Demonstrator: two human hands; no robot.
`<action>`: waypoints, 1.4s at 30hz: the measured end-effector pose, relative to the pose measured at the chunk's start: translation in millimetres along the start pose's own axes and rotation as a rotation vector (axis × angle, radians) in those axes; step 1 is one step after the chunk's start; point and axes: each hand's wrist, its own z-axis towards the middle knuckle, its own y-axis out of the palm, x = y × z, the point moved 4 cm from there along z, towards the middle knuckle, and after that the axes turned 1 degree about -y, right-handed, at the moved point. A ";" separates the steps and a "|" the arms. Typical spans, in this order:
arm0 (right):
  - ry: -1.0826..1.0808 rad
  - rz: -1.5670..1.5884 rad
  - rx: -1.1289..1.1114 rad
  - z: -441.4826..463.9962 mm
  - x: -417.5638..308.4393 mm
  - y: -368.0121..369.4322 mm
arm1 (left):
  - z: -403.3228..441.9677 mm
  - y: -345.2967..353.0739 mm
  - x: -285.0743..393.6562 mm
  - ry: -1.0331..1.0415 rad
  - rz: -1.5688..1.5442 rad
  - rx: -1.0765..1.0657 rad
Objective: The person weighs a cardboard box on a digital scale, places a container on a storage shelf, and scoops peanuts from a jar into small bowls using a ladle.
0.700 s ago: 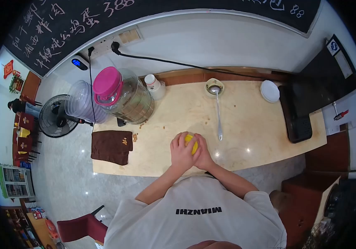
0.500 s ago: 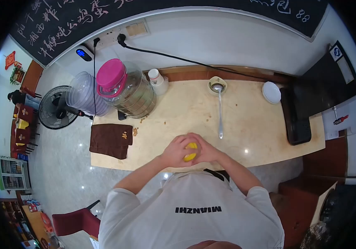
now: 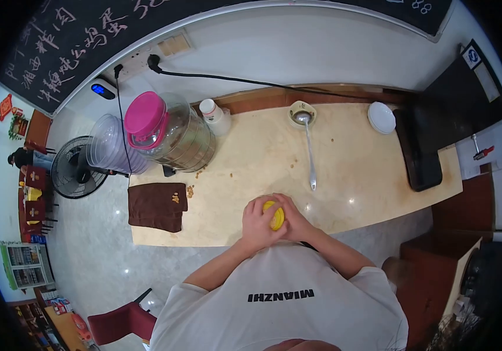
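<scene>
A round yellow object (image 3: 276, 216) is clasped between my two hands, close to my shirt at the table's front edge. My left hand (image 3: 258, 221) wraps its left side, and my right hand (image 3: 292, 215) wraps its right side. The fingers meet over the far side and hide much of it. Beyond the hands, a long metal spoon (image 3: 310, 158) rests with its bowl end in a small bowl (image 3: 295, 111). A folded brown cloth (image 3: 156, 207) lies to the left, with small tan pieces (image 3: 190, 192) beside it.
A large jar with a pink lid (image 3: 145, 113) stands at the back left, near white cups (image 3: 216, 119) and stacked clear tubs (image 3: 110, 146). White dishes (image 3: 381, 118) and a black tray (image 3: 417, 152) are at the right. A person (image 3: 22, 157) is far off at the left.
The camera view has shifted and tilted. Both hands stay around the yellow object, which has turned slightly between them so that more of its round face shows.
</scene>
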 end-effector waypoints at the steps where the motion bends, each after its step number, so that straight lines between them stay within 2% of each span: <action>1: -0.050 -0.002 0.017 1.4 -0.5 -0.5 | 2.4 -2.7 -0.6 0.037 0.007 -0.027; 3: -0.102 -0.001 0.029 7.1 -2.3 -0.7 | 6.7 -7.1 -7.2 0.069 0.018 -0.051; 6: 0.012 0.090 -0.004 28.0 7.1 1.4 | 21.5 -7.5 -26.8 0.181 0.031 -0.114; 8: -0.098 -0.101 0.105 51.9 22.6 0.5 | 41.9 -5.9 -47.3 0.209 0.059 -0.117; 10: -0.108 -0.114 0.118 86.3 16.3 -14.5 | 74.3 -7.9 -64.6 0.236 0.117 -0.076; 12: -0.029 -0.180 0.183 109.3 14.6 -24.5 | 102.9 -3.5 -76.9 0.262 0.184 -0.044; 13: -0.032 -0.174 0.194 108.3 12.3 -24.5 | 116.9 -1.0 -84.5 0.182 0.214 0.039; 14: 0.019 -0.249 0.281 103.0 11.7 -28.9 | 127.2 0.3 -91.8 0.105 0.243 0.118; 15: 0.073 -0.327 0.365 96.1 11.5 -35.5 | 135.1 5.0 -95.0 0.115 0.245 0.113; 17: 0.075 -0.309 0.391 59.3 9.4 -41.6 | 147.0 11.7 -103.9 -0.006 0.281 0.177; 19: 0.110 -0.438 0.423 6.3 33.9 -44.5 | 157.2 14.8 -107.3 -0.020 0.293 0.207; 22: 0.267 -0.457 0.511 -81.5 62.1 -39.8 | 179.8 19.6 -116.5 -0.065 0.343 0.239; 24: 0.614 -0.635 0.415 -129.1 81.3 -37.4 | 201.2 27.4 -125.2 -0.090 0.366 0.236; 25: 0.638 -0.635 0.426 -138.4 84.3 -41.6 | 211.2 29.4 -129.0 -0.066 0.399 0.295; 27: 0.600 -0.733 0.239 -149.5 87.0 -39.8 | 232.9 35.4 -137.1 -0.034 0.415 0.334; 29: 0.652 -0.719 0.212 -152.4 90.1 -38.4 | 256.4 44.4 -140.9 0.063 0.516 0.392; 36: 0.698 -0.680 0.054 -158.5 102.8 -46.9 | 274.3 50.2 -142.1 0.132 0.497 0.471; 38: 0.700 -0.684 0.035 -156.3 103.4 -51.6 | 276.4 46.2 -134.1 0.124 0.512 0.501; 40: 0.716 -0.693 0.039 -160.7 109.7 -47.4 | 271.9 36.0 -119.8 -0.068 0.743 0.470; 42: 0.573 -0.670 0.078 -164.6 127.7 -34.4 | 255.6 37.4 -136.7 -0.099 0.577 0.606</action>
